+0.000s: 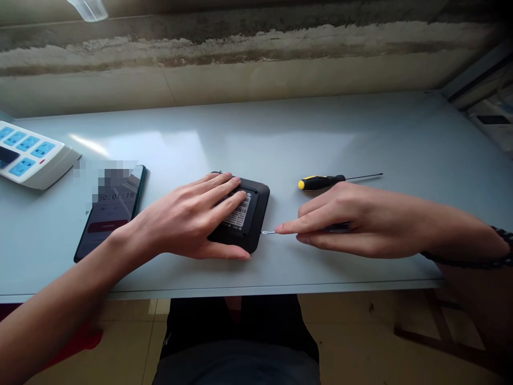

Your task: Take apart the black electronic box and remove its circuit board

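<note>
Electronic box (258, 211), black, held flat under the spread left hand (184, 216); right hand (356, 222) pinches slim screwdriver (269, 232), tip at box's edge.

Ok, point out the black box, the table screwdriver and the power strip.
black box (257, 207), head view, dark top face
screwdriver (318, 183), head view, yellow-and-black handle
power strip (30, 152), head view, socket face

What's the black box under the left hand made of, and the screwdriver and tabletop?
The black box looks like matte moulded plastic: dull, with rounded corners. The screwdriver has a glossy plastic handle, yellow and black, with a thin steel shaft. The tabletop seems laminate or painted metal, pale and glossy with bright glare; can't tell which.
</note>
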